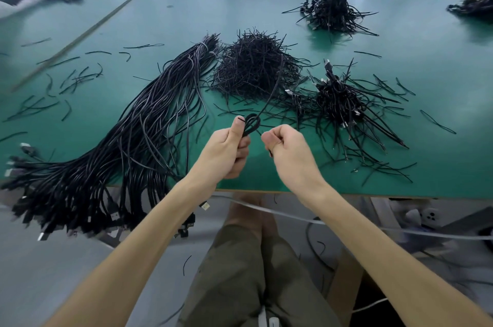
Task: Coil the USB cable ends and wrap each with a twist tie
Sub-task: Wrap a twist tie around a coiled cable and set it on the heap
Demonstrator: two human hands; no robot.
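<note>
I see my left hand (226, 150) gripping the USB cable (252, 122) just above the near edge of the green worktop (416, 59). The cable is thin, black and glossy, folded into a small teardrop loop that stands up past the thumb. Its free length rises away over the heap of twist ties (253, 70). A short, thin black strand crosses the thumb tip. My right hand (290, 150) is curled tight just beside it. A dark sliver shows under its thumb, but I cannot tell whether it holds anything. A long bundle of loose cables (149, 123) lies to the left, and tied coils (338, 102) are piled to the right.
</note>
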